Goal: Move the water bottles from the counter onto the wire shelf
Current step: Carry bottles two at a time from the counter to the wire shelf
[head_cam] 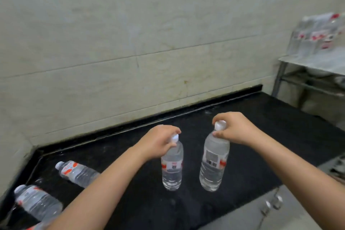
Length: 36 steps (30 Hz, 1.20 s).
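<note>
Two clear water bottles with white caps and red-and-white labels hang upright over the black counter (261, 117). My left hand (158, 141) grips the neck of the left bottle (172, 168). My right hand (235, 129) pinches the cap and neck of the right bottle (214, 164). Whether the bottle bases touch the counter is unclear. Two more bottles lie on their sides at the left, one (78, 172) near my left forearm and another (37, 201) at the counter's corner. The wire shelf (306, 61) stands at the far right, with several bottles (317, 35) on top.
A tiled wall (130, 33) runs behind the counter with a raised black back edge. The shelf's lower tier holds dim objects I cannot make out. Grey cabinet fronts with handles (272, 203) sit below the counter's front edge at lower right.
</note>
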Each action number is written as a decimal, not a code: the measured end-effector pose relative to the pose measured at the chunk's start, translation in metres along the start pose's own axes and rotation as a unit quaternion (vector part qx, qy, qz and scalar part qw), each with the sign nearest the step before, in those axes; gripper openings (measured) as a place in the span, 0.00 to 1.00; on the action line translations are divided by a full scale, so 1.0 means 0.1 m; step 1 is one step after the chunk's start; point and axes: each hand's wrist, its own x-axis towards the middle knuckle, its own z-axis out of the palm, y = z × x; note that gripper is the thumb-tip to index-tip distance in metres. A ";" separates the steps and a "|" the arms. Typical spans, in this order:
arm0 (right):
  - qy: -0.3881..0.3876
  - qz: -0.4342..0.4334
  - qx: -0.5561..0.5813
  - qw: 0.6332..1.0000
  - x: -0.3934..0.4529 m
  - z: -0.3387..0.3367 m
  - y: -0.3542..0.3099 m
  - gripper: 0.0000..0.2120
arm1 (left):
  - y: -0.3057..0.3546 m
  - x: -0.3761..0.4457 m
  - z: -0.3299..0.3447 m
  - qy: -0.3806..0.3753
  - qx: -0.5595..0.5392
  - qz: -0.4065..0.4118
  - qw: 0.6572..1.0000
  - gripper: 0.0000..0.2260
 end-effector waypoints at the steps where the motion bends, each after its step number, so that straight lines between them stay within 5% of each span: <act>1: 0.016 0.014 0.001 1.000 -0.10 -0.18 0.18 0.14 | 0.20 0.18 0.00 0.001 0.003 0.026 1.000 0.18; 10: 0.121 0.087 -0.037 0.988 -0.62 -1.67 2.22 0.17 | 2.25 2.08 0.25 0.086 -0.013 0.221 0.971 0.16; 20: 0.202 0.148 -0.049 0.967 -0.86 -3.19 4.19 0.17 | 3.94 3.82 0.37 0.249 -0.056 0.366 0.895 0.14; 23: 0.235 0.147 -0.037 0.960 -0.72 -3.56 4.65 0.17 | 4.25 4.34 0.31 0.286 -0.061 0.400 0.869 0.20; 29: 0.253 0.118 -0.008 0.960 0.04 -4.15 5.49 0.16 | 4.61 5.70 0.17 0.294 -0.029 0.431 0.852 0.14; 36: 0.271 0.059 -0.063 0.959 1.27 -4.82 6.21 0.16 | 4.90 7.08 -0.15 0.303 0.043 0.348 0.886 0.15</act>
